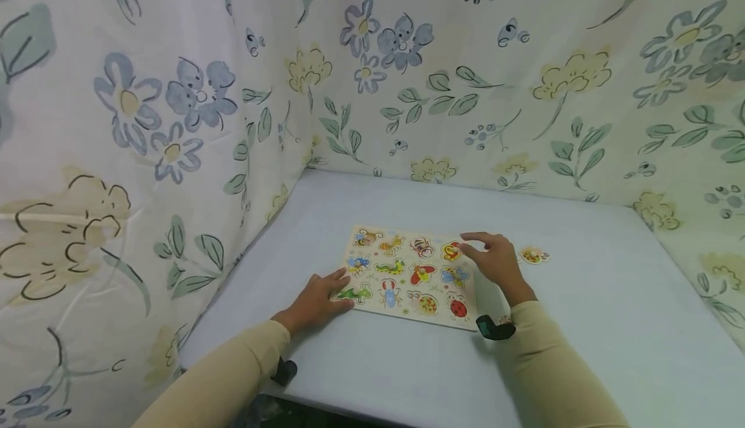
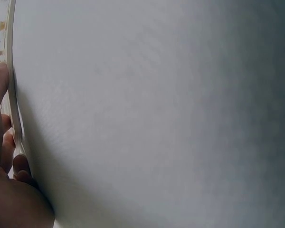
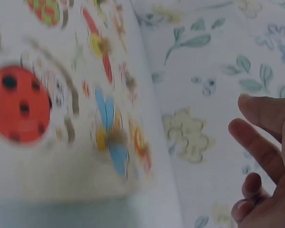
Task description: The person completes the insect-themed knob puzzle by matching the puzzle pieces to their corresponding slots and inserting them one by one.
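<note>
A wooden puzzle board with several bright insect pieces lies on the table. My left hand grips its near-left corner; the left wrist view shows the thumb on the board's edge and other fingers curled beside it. Over the far-right corner is my right hand, thumb and index finger apart near a red and yellow insect piece. The right wrist view shows nothing between those fingers. A red ladybird piece sits in the board's near-right corner.
A loose insect piece lies on the white table, to the right of my right hand. Another small coloured piece shows partly by the right wrist. Floral curtains stand behind and at the left of the table.
</note>
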{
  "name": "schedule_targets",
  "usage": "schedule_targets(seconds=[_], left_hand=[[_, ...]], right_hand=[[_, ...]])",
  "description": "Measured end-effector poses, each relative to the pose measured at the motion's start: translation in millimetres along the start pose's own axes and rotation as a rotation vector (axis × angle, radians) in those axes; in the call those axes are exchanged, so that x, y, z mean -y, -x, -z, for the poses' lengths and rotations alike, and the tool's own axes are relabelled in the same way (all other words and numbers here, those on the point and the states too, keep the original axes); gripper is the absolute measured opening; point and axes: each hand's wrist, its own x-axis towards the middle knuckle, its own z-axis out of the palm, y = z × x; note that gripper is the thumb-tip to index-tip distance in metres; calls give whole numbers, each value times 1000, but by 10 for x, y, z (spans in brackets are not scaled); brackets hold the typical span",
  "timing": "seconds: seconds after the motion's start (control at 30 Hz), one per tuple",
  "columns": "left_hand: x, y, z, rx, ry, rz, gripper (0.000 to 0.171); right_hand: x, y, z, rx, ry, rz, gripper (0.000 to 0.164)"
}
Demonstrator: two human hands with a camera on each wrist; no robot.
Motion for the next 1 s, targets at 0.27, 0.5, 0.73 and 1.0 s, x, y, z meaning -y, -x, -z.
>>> schedule_targets(seconds=[0.27,0.5,0.73,1.0], left_hand=[[3,3,-6,-23,5,9,65],[-15,9,-34,-14,1,11,65],[-24,19,-62,-11,13,19,66],[-31,10,-59,-15,-9,4,66]], right_hand=[[-374,5,254,-7,-29,-126,34],[-614,57,391,9,-35,-210,34],[-846,90,447,42,-21,-235,31],[-1013,68,444,79,99,-209,27]])
